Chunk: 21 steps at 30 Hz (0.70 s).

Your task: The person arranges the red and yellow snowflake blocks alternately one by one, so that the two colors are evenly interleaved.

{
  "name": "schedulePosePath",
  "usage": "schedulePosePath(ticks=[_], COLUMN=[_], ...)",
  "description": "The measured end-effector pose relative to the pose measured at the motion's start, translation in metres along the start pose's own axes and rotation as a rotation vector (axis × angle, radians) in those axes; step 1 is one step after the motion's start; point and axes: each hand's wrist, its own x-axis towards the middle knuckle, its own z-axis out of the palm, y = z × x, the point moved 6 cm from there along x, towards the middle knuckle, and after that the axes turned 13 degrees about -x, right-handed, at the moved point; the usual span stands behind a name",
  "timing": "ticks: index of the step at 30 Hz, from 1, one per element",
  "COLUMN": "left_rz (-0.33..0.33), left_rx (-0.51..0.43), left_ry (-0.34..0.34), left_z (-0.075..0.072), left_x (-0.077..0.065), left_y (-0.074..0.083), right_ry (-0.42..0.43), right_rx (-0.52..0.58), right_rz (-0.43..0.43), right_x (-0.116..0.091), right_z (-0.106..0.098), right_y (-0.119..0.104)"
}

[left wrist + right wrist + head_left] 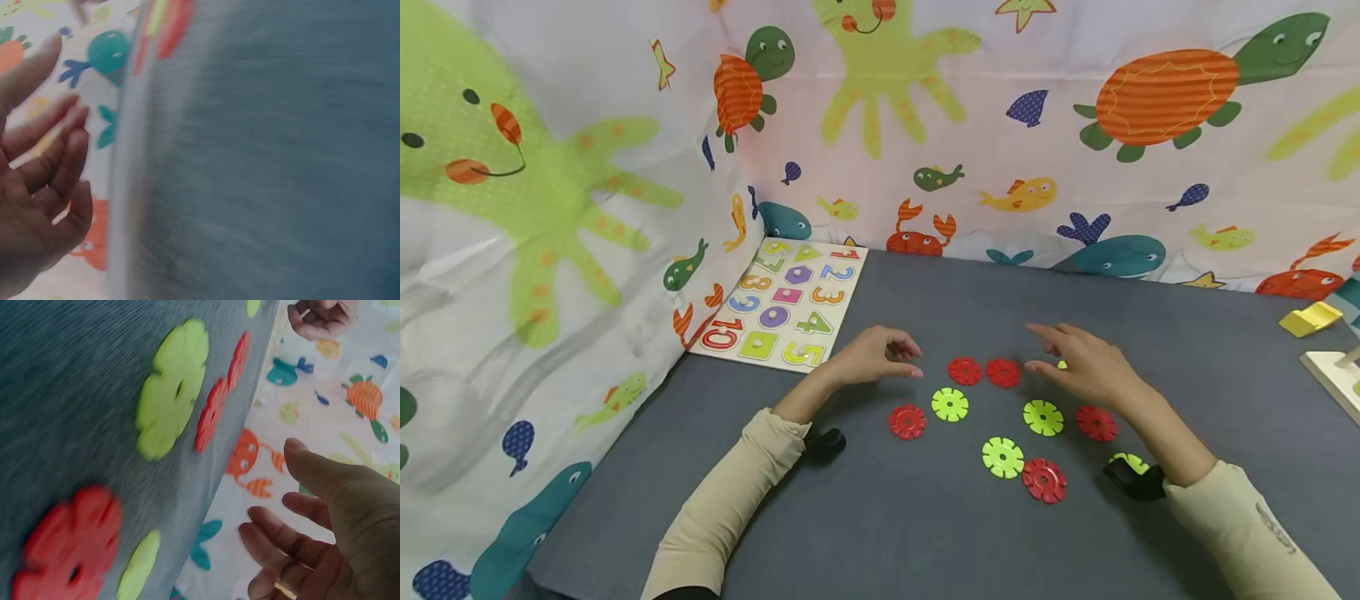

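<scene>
Several red and yellow-green notched plastic discs with small centre holes lie flat on the grey table. My left hand (877, 357) hovers left of them with fingers loosely bent and nothing in it. A red disc (907, 422) and a yellow-green disc (950, 404) are nearest to it. On the other side, my right hand (1086, 362) is held above the table, fingers spread and holding nothing. It partly covers one yellow-green disc (1062, 364); a red disc (1097, 423) lies just below it. Two red discs, the left one (965, 371) and the right one (1003, 372), lie between the hands.
A number-and-shape puzzle board (775, 304) lies at the back left against the printed curtain (880, 100). Toward the right edge are a yellow block (1311, 319) and a pale wooden base (1333, 379). Another yellow-green disc (1129, 461) sits partly behind the right wrist's black camera (1138, 482).
</scene>
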Motion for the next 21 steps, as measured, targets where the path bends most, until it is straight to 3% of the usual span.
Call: schedulePosePath(ticks=[3,10,16,21], left_rz=[0.004,0.028,0.001,0.008], left_rx=[-0.1,0.032,0.114,0.14], left_ry=[-0.099,-0.237,-0.279,-0.288], left_z=[0.008,0.02,0.027,0.03], left_x=[-0.01,-0.026,-0.029,-0.033], left_y=[-0.006,-0.007,-0.008,-0.009], right_ry=[0.014,-0.12,-0.284,-0.355], right_rx=[0.075,0.364,0.477,0.514], right_rz=[-0.048,-0.196,-0.273,-0.322], right_x=[0.008,0.026,0.035,0.039], right_z=[0.0,0.01,0.028,0.04], right_y=[-0.012,-0.039,-0.059,-0.071])
